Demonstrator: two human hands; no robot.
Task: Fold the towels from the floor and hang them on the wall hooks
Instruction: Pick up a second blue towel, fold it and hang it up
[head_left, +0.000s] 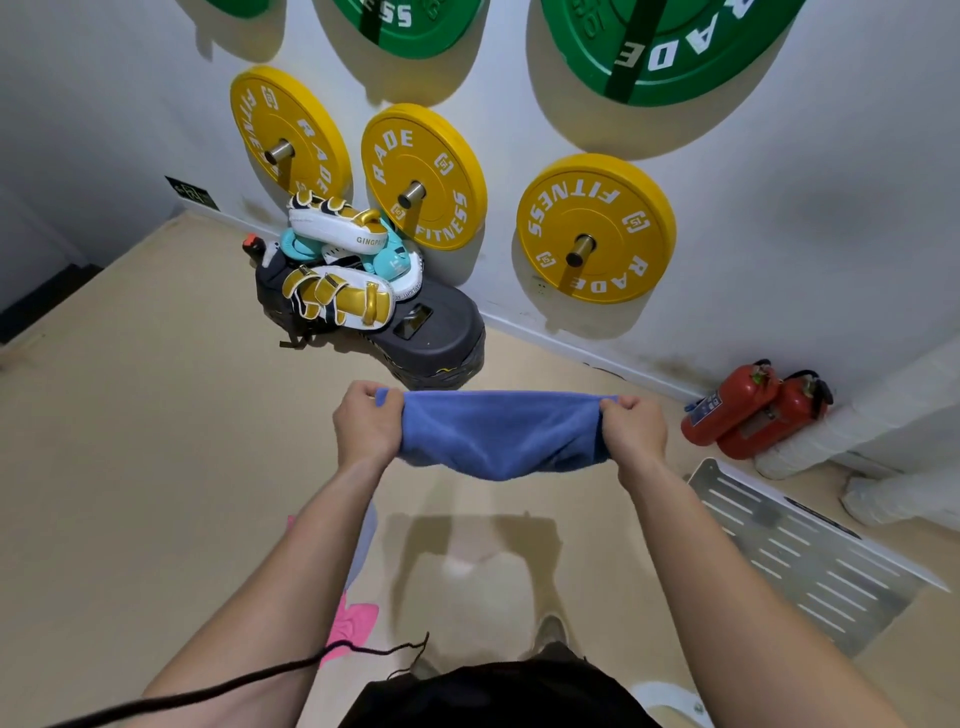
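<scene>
Two bare hands held out in front of the body, well apart, with a blue towel (498, 436) stretched between them. Left hand (366, 428) clenched round the towel's upper left corner, fingers curled over the fabric. Right hand (634, 431) gripping the upper right corner the same way. Top edge pulled nearly straight from fist to fist; the rest sagging below in a shallow curve, hanging in the air above the beige floor (130, 441). Towel's shadow on the floor directly beneath.

Lower left, partly hidden under the left forearm, a crumpled pink cloth (353, 623) lying on the floor.

Ahead, on the white wall (779, 208), three yellow weight plates (423, 176) on pegs, green plates (660, 41) above them. Below the yellow plates, gold and white boxing pads (337, 296) piled on a black base (436, 332). To the right, two red fire extinguishers (753, 410) lying against the wall, with a slotted metal panel (795, 551) flat on the floor just in front.
</scene>
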